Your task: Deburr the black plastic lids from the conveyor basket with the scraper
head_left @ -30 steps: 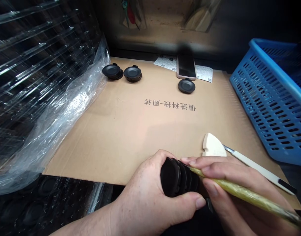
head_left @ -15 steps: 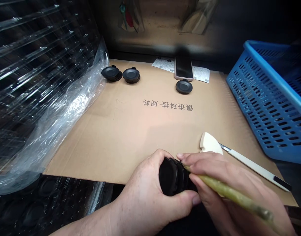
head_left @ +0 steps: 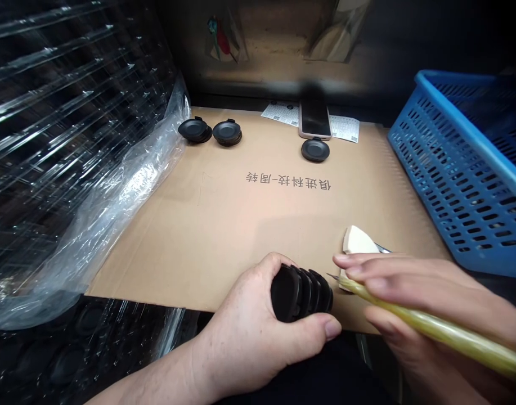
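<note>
My left hand (head_left: 258,332) is wrapped round a stack of several round black plastic caps (head_left: 302,293), held on its side near the front edge of the cardboard. The thumb presses along the lower side of the stack. In my right hand (head_left: 430,298) is a thin pointed tool (head_left: 426,323) with a marbled yellow-green handle. Its fine dark tip points left, just right of the stack and apart from it. Behind the right fingers a cream wedge-shaped piece (head_left: 359,241) lies on the cardboard, partly hidden.
On the cardboard sheet (head_left: 224,225) sit two small stacks of black caps (head_left: 194,130) (head_left: 227,133) at the back left. Another black cap (head_left: 315,149) lies before a phone (head_left: 315,119) on printed paper (head_left: 345,128). A blue basket (head_left: 460,185) stands right; plastic-wrapped black trays (head_left: 72,112) fill the left.
My right hand has drawn back to the right with the pointed tool, whose tip has come away from the stack of caps. My left hand keeps its grip nearly in place.
</note>
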`<state>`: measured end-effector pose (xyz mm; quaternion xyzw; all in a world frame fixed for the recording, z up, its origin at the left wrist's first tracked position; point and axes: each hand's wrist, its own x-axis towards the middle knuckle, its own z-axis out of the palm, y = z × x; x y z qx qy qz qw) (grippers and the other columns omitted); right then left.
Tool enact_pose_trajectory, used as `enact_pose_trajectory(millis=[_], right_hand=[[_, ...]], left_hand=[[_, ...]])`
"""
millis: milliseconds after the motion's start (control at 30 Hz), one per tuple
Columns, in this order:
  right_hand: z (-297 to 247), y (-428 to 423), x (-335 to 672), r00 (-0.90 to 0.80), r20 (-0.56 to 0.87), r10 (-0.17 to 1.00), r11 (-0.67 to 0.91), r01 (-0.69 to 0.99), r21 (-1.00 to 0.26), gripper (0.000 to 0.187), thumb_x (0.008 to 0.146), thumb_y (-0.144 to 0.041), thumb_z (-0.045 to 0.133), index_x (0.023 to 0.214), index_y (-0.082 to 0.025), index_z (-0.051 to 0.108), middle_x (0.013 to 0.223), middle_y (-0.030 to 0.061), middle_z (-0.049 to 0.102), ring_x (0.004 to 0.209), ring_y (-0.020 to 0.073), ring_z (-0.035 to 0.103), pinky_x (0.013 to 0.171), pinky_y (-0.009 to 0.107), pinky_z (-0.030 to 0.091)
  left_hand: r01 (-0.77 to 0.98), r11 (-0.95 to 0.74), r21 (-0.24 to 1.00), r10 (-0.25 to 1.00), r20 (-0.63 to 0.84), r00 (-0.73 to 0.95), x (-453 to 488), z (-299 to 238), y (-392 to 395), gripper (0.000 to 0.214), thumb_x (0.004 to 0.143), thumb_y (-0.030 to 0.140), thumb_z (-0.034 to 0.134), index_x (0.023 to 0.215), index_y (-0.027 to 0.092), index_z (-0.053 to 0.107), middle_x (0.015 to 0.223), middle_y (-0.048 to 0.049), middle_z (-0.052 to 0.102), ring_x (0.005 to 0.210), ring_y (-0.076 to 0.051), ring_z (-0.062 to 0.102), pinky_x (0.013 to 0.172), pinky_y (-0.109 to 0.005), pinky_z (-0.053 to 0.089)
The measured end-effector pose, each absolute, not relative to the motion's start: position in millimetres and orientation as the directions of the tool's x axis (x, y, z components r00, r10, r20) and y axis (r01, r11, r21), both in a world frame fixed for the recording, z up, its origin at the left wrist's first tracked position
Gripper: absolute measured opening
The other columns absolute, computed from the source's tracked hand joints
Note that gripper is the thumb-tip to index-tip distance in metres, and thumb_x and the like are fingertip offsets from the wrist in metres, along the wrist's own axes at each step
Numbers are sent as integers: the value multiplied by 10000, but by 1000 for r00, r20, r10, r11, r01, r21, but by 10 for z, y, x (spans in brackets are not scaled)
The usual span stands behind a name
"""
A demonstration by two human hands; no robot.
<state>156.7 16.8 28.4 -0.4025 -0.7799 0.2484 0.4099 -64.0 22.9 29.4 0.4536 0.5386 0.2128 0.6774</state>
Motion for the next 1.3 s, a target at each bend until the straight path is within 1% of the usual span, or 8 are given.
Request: enact_pose_trajectory(millis=[167, 233, 367, 467, 567, 800, 933, 1300], right_hand=[[253, 141, 1342, -231, 488, 842, 540, 385, -748, 332, 895, -76, 685, 1197, -213, 683, 1130, 39, 730, 1091, 208, 704, 1042, 334, 585], [259, 151, 1302, -217, 491, 844, 537, 378, -754, 328, 902, -55, 653, 1196, -199, 674, 1117, 44, 734, 1066, 197, 717, 1011, 303, 602], [290, 196, 1289, -314, 430, 847, 529, 413, -741, 247, 946, -107, 600, 1177, -184, 644, 1106, 59, 744, 1067, 174, 727, 939, 218, 617], [281, 216, 1268, -363, 408, 838, 538, 426, -727, 221, 963, -117, 579, 1170, -168, 636, 1102, 53, 743, 1084, 141, 718, 1012, 181, 565], [246, 213, 1249, -367, 397, 841, 529, 407, -744, 233, 959, -99, 588, 1180, -158, 631, 1117, 44, 735, 1088, 117, 709, 1050, 154, 527], [224, 212, 1250, -356, 403, 843, 527, 399, -750, 272, 963, -86, 590, 1222, -165, 618, 1150, 45, 720, 1100, 123, 705, 1071, 160, 517], [237, 211, 1260, -377, 441, 815, 571, 386, -725, 288, 956, -69, 586, 1232, -144, 614, 1137, 58, 721, 1098, 139, 707, 1084, 191, 525], [256, 206, 1251, -409, 455, 791, 602, 389, -698, 347, 926, -2, 582, 1254, -115, 606, 1166, 75, 713, 1126, 143, 695, 1111, 226, 527]], left_hand=[[193, 506, 840, 771, -541, 334, -647, 304, 237, 433, 698, 397, 829, 1012, 196, 609, 931, -32, 709, 900, -242, 672, 757, -337, 531], [183, 511, 840, 769, -542, 338, -647, 305, 239, 433, 709, 403, 824, 1020, 191, 609, 948, -40, 715, 916, -250, 678, 771, -345, 537], [122, 521, 845, 769, -527, 361, -641, 277, 227, 425, 735, 365, 819, 1060, 197, 603, 1045, -52, 736, 1013, -271, 692, 851, -366, 546], [42, 525, 850, 775, -498, 389, -631, 241, 209, 426, 755, 339, 819, 1091, 213, 589, 1126, -42, 740, 1107, -274, 686, 931, -375, 538], [18, 524, 851, 776, -486, 402, -623, 223, 208, 420, 766, 334, 820, 1089, 219, 578, 1130, -33, 740, 1127, -271, 683, 961, -380, 531], [32, 536, 844, 767, -502, 400, -627, 258, 230, 421, 742, 309, 820, 1071, 215, 575, 1136, -34, 735, 1108, -272, 691, 945, -388, 536], [43, 547, 836, 758, -516, 400, -635, 256, 223, 428, 732, 315, 823, 1067, 214, 576, 1105, -33, 739, 1087, -274, 692, 921, -385, 540], [59, 534, 844, 766, -511, 390, -637, 251, 230, 437, 712, 336, 823, 1058, 206, 590, 1098, -51, 747, 1058, -283, 707, 888, -382, 547]])
